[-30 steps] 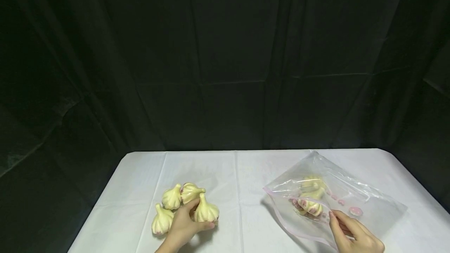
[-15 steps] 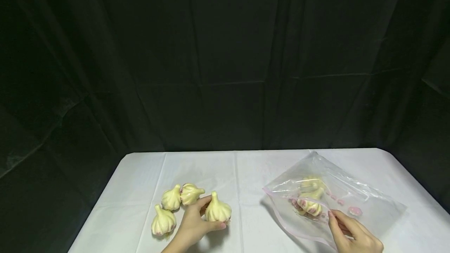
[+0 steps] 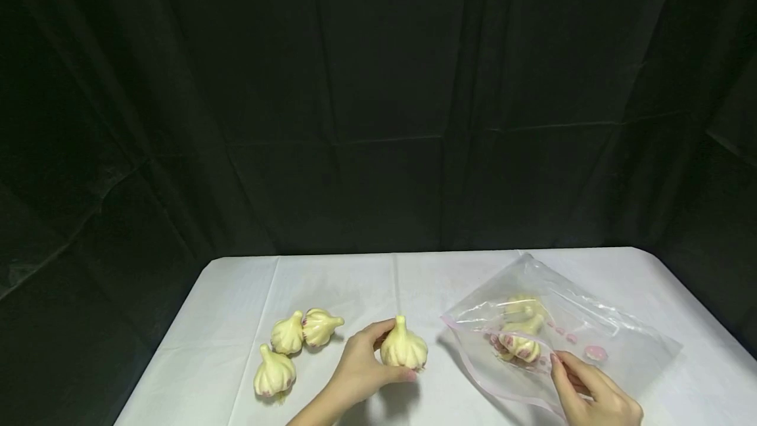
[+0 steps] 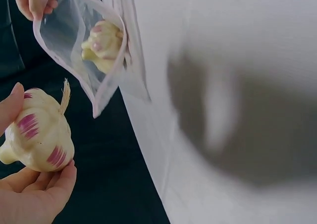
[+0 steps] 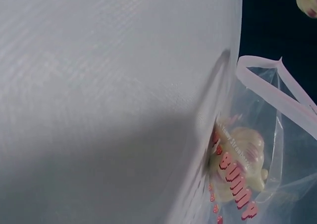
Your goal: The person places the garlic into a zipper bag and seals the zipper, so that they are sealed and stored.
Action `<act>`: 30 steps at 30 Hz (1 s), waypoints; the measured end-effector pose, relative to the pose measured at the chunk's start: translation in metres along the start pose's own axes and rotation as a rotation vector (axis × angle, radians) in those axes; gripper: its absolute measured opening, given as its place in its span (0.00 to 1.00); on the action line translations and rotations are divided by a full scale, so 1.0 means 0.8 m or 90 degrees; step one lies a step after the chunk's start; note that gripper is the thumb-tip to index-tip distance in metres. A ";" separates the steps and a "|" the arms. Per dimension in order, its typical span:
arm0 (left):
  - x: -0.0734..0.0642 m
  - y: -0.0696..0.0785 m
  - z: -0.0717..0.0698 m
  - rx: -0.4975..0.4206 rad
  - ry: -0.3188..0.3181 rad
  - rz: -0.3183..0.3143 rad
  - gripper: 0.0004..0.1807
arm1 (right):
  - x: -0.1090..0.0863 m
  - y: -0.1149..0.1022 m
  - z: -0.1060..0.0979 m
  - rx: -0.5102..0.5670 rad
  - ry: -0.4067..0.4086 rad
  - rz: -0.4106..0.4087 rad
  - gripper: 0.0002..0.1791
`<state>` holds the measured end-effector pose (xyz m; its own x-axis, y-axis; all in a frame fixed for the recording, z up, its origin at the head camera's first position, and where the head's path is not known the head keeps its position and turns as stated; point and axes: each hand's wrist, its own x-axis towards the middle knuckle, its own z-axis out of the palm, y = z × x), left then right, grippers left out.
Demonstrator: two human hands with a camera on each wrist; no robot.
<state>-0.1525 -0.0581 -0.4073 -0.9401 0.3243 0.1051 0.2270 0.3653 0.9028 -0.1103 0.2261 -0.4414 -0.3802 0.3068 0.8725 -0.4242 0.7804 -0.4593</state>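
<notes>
My left hand (image 3: 362, 368) grips a garlic bulb (image 3: 404, 349) between thumb and fingers, stem up, above the table with a shadow beneath. In the left wrist view the same garlic bulb (image 4: 42, 130) shows purple streaks and dry roots. To its right lies a clear zip bag (image 3: 627, 340) with a pink-edged mouth and pink print. The mouth gapes toward the left hand. My right hand (image 3: 597, 390) pinches the bag's rim between thumb and fingertips. Inside the bag lie garlic bulbs (image 3: 523, 347), also visible through the plastic in the right wrist view.
On the left of the white-covered table (image 3: 201, 334) sit three more garlic bulbs: one at the front (image 3: 275, 372), and two touching behind it, a left one (image 3: 288, 334) and a right one (image 3: 319, 326). A black cloth (image 3: 378, 117) hangs behind the table.
My left hand has carried the garlic bulb rightward, away from the other three and closer to the bag. My right hand keeps its pinch on the bag's rim, nearly still.
</notes>
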 end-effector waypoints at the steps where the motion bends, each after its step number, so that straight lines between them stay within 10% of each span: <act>1: 0.003 0.002 0.003 0.007 -0.004 0.008 0.40 | 0.000 0.000 0.000 -0.001 -0.002 0.001 0.03; 30: 0.029 0.028 0.052 0.008 -0.042 0.040 0.39 | 0.001 -0.001 -0.002 -0.026 -0.017 0.003 0.04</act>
<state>-0.1587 -0.0065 -0.4021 -0.9052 0.4037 0.1324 0.2878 0.3534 0.8901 -0.1092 0.2267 -0.4403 -0.4041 0.2970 0.8651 -0.3881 0.8008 -0.4562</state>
